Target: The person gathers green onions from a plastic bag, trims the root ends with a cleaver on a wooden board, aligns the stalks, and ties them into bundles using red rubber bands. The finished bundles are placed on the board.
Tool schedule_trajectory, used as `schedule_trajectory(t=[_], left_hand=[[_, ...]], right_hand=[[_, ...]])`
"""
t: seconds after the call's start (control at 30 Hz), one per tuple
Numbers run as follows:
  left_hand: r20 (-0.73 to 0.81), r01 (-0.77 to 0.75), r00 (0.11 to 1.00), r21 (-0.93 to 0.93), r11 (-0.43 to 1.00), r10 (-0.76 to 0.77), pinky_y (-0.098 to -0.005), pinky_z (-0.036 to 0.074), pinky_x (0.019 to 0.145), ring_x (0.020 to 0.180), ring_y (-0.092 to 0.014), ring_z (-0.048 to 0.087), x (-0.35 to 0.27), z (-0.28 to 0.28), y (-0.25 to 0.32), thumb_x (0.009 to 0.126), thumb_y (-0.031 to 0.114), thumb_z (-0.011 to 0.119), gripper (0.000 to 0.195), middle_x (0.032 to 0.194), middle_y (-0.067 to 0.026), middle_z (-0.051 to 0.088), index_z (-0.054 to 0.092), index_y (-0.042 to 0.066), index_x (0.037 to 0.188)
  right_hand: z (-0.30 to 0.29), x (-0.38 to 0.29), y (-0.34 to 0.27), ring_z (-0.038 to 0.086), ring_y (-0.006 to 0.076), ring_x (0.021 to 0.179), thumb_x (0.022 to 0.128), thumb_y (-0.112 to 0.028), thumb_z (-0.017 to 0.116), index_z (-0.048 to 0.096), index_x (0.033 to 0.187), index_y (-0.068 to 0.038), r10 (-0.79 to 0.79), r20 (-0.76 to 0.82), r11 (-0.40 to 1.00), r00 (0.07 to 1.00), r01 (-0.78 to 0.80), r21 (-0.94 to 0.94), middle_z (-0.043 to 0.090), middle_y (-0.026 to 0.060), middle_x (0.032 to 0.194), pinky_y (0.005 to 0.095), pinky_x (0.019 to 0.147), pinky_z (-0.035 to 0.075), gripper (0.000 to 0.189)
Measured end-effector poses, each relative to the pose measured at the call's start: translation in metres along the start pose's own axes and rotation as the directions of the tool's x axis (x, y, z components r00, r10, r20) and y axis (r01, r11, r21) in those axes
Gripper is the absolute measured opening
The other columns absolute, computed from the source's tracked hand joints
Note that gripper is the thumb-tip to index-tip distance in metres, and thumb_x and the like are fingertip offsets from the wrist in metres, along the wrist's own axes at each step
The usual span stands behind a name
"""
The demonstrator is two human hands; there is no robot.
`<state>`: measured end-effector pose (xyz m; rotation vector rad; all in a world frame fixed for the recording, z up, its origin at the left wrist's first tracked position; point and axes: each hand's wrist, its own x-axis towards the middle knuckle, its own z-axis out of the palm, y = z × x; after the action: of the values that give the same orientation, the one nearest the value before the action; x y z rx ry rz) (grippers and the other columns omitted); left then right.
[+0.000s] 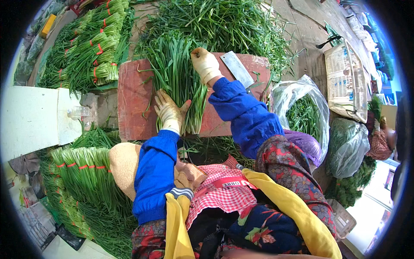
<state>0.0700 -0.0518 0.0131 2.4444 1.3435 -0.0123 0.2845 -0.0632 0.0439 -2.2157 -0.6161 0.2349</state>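
A loose bundle of long green leafy stalks lies across a worn red board, pale cut ends towards me. My left hand, in a stained light glove, rests flat on the lower left of the stalks with its fingers spread. My right hand, gloved too, is curled into a fist at the right edge of the leaves; whether it grips any stalks is not clear. Just right of that fist a cleaver with a wide metal blade lies on the board, its handle partly hidden by my blue sleeve.
A large heap of loose greens lies beyond the board. Bundles with red bands are stacked at the upper left and lower left. To the right are an open plastic bag of greens and a white crate. Another person is at far right.
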Motion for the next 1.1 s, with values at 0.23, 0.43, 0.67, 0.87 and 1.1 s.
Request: schedule_trajectory(t=[0.23,0.43,0.67,0.87,1.1], left_hand=[[0.026,-0.009,1.000,0.026,1.000,0.008,-0.0523,0.016,0.121,0.150,-0.041,0.016,-0.001,-0.004,0.003,0.076,0.068,0.071,0.124,0.163,-0.0215,0.018,0.010,-0.003,0.156],[0.004,-0.013,1.000,0.002,1.000,0.013,-0.0564,0.019,0.120,0.150,-0.041,0.018,0.000,-0.004,0.003,0.072,0.068,0.074,0.126,0.163,-0.0211,0.019,0.011,-0.002,0.156],[0.027,0.024,0.999,0.038,0.999,-0.025,-0.0544,0.018,0.120,0.151,-0.038,0.017,0.000,-0.005,0.006,0.072,0.071,0.071,0.126,0.164,-0.0192,0.017,0.012,-0.001,0.157],[0.055,0.033,0.998,0.036,0.999,-0.035,-0.0556,0.017,0.120,0.151,-0.039,0.016,0.000,-0.010,0.007,0.073,0.072,0.068,0.124,0.164,-0.0191,0.016,0.012,0.000,0.158],[0.023,0.042,0.999,0.020,0.999,-0.043,-0.0569,0.019,0.119,0.150,-0.039,0.019,-0.002,-0.012,0.009,0.074,0.066,0.072,0.120,0.162,-0.0192,0.021,0.014,0.002,0.157]], right_hand=[[0.023,0.006,0.018,0.070,0.0349,0.096,0.083,-0.031,0.064,0.072,0.110,-0.014,-0.092,0.221,0.973,0.971,0.134,-0.188,0.074,0.0154,0.098,0.0441,0.083,0.056,0.032],[0.016,0.047,0.015,0.070,0.0331,0.097,0.083,-0.030,0.061,0.076,0.100,-0.016,0.019,0.193,0.980,0.981,0.020,-0.198,0.074,0.0119,0.100,0.0415,0.084,0.056,0.027],[-0.039,0.132,0.012,0.072,0.0280,0.085,0.081,-0.025,0.067,0.075,0.094,-0.008,0.099,0.328,0.941,0.940,-0.196,0.276,0.075,0.0096,0.088,0.0367,0.078,0.057,0.023],[-0.125,0.189,0.021,0.067,0.0238,0.100,0.093,-0.029,0.062,0.062,0.120,-0.007,-0.321,0.358,0.893,0.877,0.406,-0.195,0.070,0.0092,0.107,0.0348,0.086,0.053,0.035],[-0.077,0.086,-0.048,0.068,0.0331,0.103,0.091,-0.038,0.061,0.065,0.127,-0.021,-0.485,0.279,0.809,0.829,0.546,-0.218,0.070,0.0147,0.113,0.0417,0.087,0.056,0.039]])
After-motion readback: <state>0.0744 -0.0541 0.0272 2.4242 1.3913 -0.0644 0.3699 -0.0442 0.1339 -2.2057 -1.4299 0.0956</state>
